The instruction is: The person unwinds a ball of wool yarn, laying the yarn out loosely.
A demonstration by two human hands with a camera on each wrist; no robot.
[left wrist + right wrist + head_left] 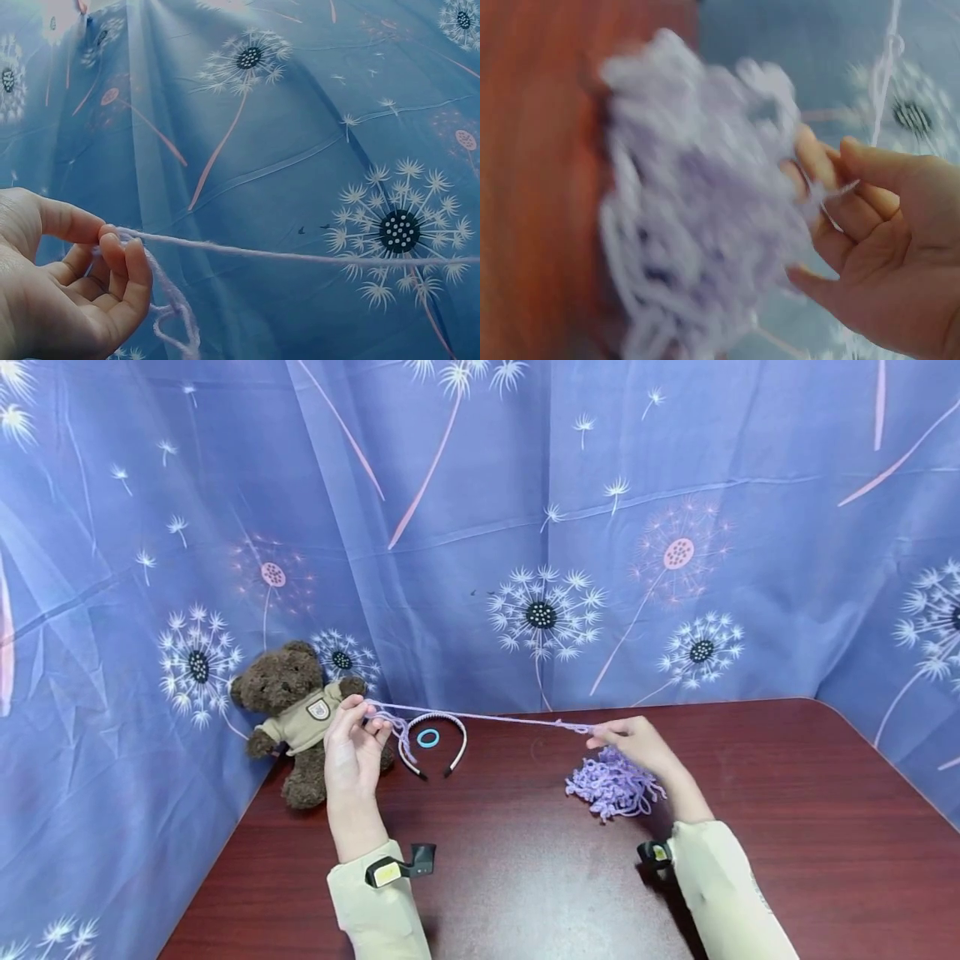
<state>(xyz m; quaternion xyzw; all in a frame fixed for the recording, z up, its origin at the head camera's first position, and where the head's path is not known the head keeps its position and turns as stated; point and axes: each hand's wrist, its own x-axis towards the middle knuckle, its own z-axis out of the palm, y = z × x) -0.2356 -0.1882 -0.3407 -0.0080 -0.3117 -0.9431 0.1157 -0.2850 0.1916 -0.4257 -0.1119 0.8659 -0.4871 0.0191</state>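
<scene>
A lilac yarn strand (pixel 480 717) runs nearly straight between the two raised hands. My left hand (pixel 354 756) pinches one end between thumb and fingertips; a loose yarn tail (pixel 176 311) dangles below those fingers in the left wrist view. On the other side my right hand (pixel 637 745) pinches the strand, where a small loop shows beside the fingertips. Just beneath that hand is a tangled lilac yarn bundle (pixel 613 789), blurred in the right wrist view. Whether the bundle hangs or rests on the table I cannot tell. A thin strand end (pixel 832 217) crosses the right fingers.
Behind the left hand a brown teddy bear (pixel 285 681) in a beige shirt sits against the patterned blue curtain (pixel 465 635). A pale headband (pixel 462 743) and a blue ring (pixel 428 738) lie on the dark red table (pixel 517 827).
</scene>
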